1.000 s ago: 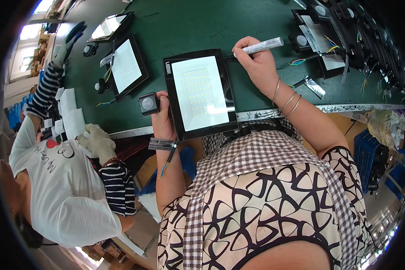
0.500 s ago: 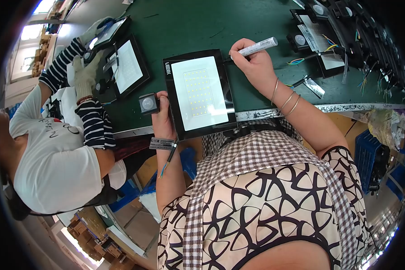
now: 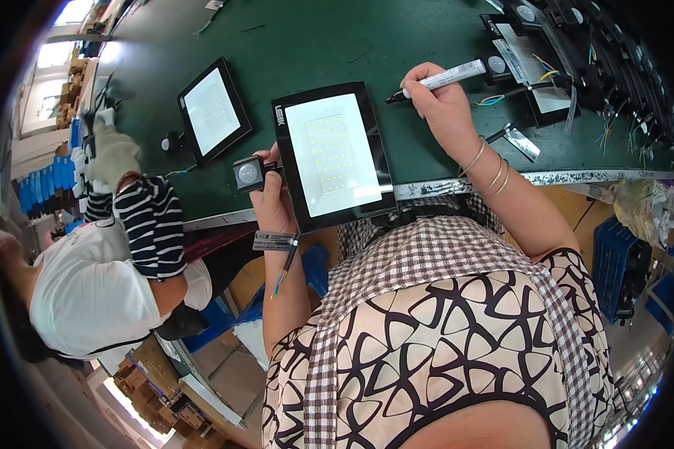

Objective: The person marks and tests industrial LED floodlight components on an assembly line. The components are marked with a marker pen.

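Observation:
A black-framed LED floodlight (image 3: 333, 161) with a white face and rows of yellow LEDs is tilted at the table's near edge. My left hand (image 3: 272, 196) grips its left side, beside the square motion sensor (image 3: 248, 173). From the lower left corner hang a short cable with bare wire ends (image 3: 284, 275) and a silver label tag (image 3: 273, 241). To the right of the floodlight, my right hand (image 3: 440, 97) holds a grey-white marker pen (image 3: 449, 77). Its dark tip points left, apart from the frame. Part of my left hand is hidden behind the floodlight.
Another floodlight (image 3: 214, 112) lies on the green table (image 3: 299, 45) to the left, near a co-worker's gloved hand (image 3: 114, 153). Several more floodlights (image 3: 550, 101) with loose wires crowd the right side. A blue crate (image 3: 615, 262) stands below the table at right.
My right hand has drawn the marker away from the floodlight's edge, to the right. The co-worker's gloved hands have left the left-hand floodlight and moved further left.

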### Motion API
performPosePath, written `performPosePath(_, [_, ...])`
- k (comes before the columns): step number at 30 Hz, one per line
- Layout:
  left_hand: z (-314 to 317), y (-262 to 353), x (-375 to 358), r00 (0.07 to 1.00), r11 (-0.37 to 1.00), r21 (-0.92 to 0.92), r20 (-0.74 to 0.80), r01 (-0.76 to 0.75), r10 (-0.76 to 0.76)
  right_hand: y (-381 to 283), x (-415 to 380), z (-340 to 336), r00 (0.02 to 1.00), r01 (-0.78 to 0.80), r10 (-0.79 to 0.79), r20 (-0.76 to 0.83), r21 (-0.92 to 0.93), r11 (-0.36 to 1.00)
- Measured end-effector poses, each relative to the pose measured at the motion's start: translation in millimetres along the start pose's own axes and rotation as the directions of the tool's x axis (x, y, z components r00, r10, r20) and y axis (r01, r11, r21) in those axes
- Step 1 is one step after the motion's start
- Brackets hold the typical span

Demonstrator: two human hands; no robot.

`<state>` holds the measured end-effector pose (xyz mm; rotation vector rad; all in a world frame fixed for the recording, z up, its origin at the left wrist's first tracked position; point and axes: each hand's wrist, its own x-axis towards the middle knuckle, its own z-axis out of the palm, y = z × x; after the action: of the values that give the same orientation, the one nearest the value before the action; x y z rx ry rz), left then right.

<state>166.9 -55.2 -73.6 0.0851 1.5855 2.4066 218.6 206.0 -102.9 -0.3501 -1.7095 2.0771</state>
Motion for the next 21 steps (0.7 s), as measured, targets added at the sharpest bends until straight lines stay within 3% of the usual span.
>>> performPosePath(5, [14.5, 18.5, 6.6, 0.975, 0.934, 0.306, -0.063, -0.185, 0.214, -12.9, -15.8, -12.4, 0.99, -0.131, 0.128, 0.059, 0.039, 0.991])
performPosePath(14, [10.7, 24.8, 21.6, 0.975, 0.924, 0.315, 0.011, -0.216, 0.224, -10.2, -35.2, 4.8, 0.973, -0.088, 0.105, 0.206, -0.088, 0.992])
performPosePath(21, [20.4, 28.3, 20.5, 0.97, 0.923, 0.315, -0.028, -0.223, 0.243, -2.6, -27.9, 17.7, 0.958, -0.033, 0.089, 0.273, -0.203, 0.979])
